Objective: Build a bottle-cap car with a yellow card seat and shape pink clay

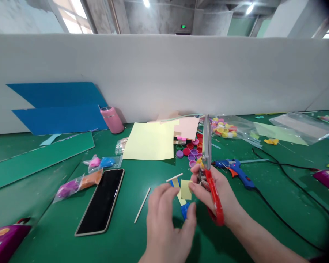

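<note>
My right hand [218, 193] is closed around red-handled scissors [207, 146], their blades pointing up. Its thumb and fingertip also pinch a small square of pale yellow paper [186, 190]. Just left of that square, my left hand [167, 223] has its fingers curved and apart, with nothing visible in it. Behind the hands, a blue piece [184, 210] with a pale yellow strip [180, 193] on it lies on the green table, partly hidden. One white stick [174, 178] rests at the top of the strip; another white stick [142, 205] lies left of my left hand.
A phone [101, 201] and bagged clay [78, 186] lie to the left. Yellow paper [150, 140] and several coloured bottle caps [192, 151] are ahead. On the right, a blue glue gun [237, 171] trails a black cable. A pink bottle [112, 119] stands by the white partition [164, 76].
</note>
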Motion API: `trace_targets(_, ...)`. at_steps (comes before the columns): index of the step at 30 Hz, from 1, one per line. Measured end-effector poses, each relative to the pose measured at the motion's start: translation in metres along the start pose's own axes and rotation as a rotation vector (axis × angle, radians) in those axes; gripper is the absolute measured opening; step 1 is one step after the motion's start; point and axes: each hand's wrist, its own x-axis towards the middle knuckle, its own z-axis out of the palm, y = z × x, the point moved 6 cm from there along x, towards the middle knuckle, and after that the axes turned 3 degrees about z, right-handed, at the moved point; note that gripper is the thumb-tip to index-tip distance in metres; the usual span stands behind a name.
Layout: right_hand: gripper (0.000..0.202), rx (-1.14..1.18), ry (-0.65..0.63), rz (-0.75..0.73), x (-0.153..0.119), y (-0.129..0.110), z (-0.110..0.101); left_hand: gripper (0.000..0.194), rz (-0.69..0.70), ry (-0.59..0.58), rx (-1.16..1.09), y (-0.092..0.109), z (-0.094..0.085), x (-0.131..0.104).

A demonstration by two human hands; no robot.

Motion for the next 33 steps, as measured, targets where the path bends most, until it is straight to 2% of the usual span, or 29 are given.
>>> trace_targets(2, 0.031, 0.044, 0.026, 0.002, -0.003, 0.003, 0.003, 0.034, 0.205, 0.066, 0.213, 0.011, 0.000, -0.005)
trace_targets(3, 0.032, 0.064, 0.032, 0.011, -0.004, 0.005, 0.005, 0.033, 0.259, 0.051, 0.275, 0.013, 0.002, -0.007)
trace_targets(6, 0.034, 0.119, 0.021, 0.028, -0.008, 0.007, 0.012, 0.021, 0.289, -0.046, 0.331, 0.010, 0.009, -0.007)
trace_targets(8, 0.032, 0.144, 0.014, 0.021, -0.009, 0.004, 0.014, 0.012, 0.254, -0.076, 0.287, 0.006, 0.010, -0.005)
trace_targets(10, 0.029, 0.160, 0.026, 0.010, -0.010, 0.001, 0.014, 0.008, 0.152, -0.081, 0.176, 0.000, 0.010, -0.002)
trace_targets(13, 0.026, 0.179, 0.019, 0.010, -0.009, 0.000, 0.014, 0.014, -0.073, -0.131, -0.127, -0.009, 0.015, 0.001)
trace_targets(16, 0.024, 0.202, -0.002, 0.008, -0.007, 0.002, 0.012, 0.014, -0.159, -0.208, -0.391, -0.009, 0.021, 0.001)
trace_targets(20, 0.025, 0.149, 0.122, 0.001, -0.002, 0.005, -0.011, 0.014, -0.165, -0.166, -0.437, -0.015, 0.014, -0.004)
trace_targets(25, 0.032, 0.030, 0.270, 0.003, 0.003, 0.023, -0.057, 0.012, -0.178, -0.151, -0.364, -0.031, 0.006, -0.015)
trace_targets(30, 0.036, -0.034, 0.419, 0.003, 0.012, 0.057, -0.099, 0.012, -0.129, -0.200, -0.301, -0.034, 0.015, -0.023)
trace_targets(33, 0.036, -0.019, 0.453, 0.002, 0.024, 0.071, -0.110, 0.009, 0.004, -0.217, -0.244, -0.023, 0.028, -0.025)
